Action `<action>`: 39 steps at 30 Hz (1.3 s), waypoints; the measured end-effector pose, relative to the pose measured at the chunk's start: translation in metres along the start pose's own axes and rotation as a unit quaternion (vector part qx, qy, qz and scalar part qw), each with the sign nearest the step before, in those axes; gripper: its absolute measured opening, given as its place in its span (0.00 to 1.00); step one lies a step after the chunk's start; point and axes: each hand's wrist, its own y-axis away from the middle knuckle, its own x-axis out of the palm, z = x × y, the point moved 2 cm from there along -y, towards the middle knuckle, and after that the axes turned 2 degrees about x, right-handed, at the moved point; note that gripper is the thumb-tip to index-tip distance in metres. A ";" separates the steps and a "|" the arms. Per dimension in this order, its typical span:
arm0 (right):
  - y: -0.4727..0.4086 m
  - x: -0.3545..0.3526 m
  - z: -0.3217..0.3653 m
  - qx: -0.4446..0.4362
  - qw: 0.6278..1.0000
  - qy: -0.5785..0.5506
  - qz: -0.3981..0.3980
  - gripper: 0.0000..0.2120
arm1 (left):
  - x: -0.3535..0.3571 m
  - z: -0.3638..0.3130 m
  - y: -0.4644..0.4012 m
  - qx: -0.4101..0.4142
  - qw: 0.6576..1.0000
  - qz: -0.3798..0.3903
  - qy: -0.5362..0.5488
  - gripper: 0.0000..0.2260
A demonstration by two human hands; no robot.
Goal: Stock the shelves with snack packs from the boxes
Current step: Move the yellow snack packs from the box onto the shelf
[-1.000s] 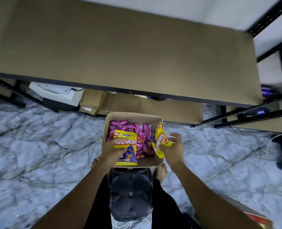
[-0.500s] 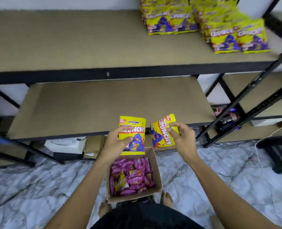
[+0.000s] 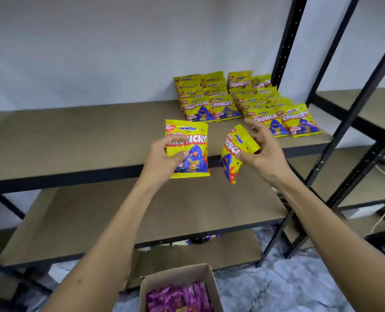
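My left hand grips a yellow Crunchy snack pack, held flat and facing me at the front edge of the upper shelf. My right hand pinches a second yellow Crunchy pack, tilted on its side, with the fingers loosely spread around it. Rows of the same yellow packs lie at the back right of that shelf, just beyond my right hand. An open cardboard box with pink packs stands on the floor below me.
A bare lower shelf sits under the upper one. Black metal uprights frame the right side, with another shelf unit beyond. Flat cardboard lies on the marble floor beneath the shelves.
Both hands rose from the box on the floor up to the upper shelf, each carrying a yellow pack. My view lifted, so the stocked packs came into sight.
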 end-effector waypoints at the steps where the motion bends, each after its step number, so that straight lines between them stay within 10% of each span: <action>1: -0.013 -0.003 0.004 0.016 1.000 -0.008 -0.003 0.38 | 0.001 -0.004 -0.010 0.005 1.000 -0.005 -0.002 0.11; 9: -0.097 -0.021 0.007 0.236 0.969 -0.067 -0.015 0.14 | 0.017 -0.001 -0.068 -0.039 0.999 -0.020 -0.001 0.12; 18: -0.139 0.004 -0.009 0.018 0.943 0.281 -0.176 0.30 | 0.041 -0.002 -0.108 0.008 0.997 -0.047 -0.064 0.13; 23: -0.176 0.005 -0.030 -0.057 0.900 0.355 -0.246 0.16 | 0.057 0.002 -0.154 0.065 0.983 -0.057 -0.163 0.15; 29: -0.236 -0.005 -0.051 -0.183 0.850 0.386 -0.307 0.11 | 0.070 0.008 -0.210 0.150 0.931 -0.110 -0.315 0.13; 33: -0.270 -0.003 -0.053 -0.181 0.809 0.476 -0.292 0.13 | 0.073 0.012 -0.248 0.125 0.805 -0.169 -0.555 0.15; 39: -0.269 0.011 -0.096 -0.100 0.887 0.445 -0.073 0.13 | 0.084 0.041 -0.262 0.139 0.771 -0.080 -0.617 0.18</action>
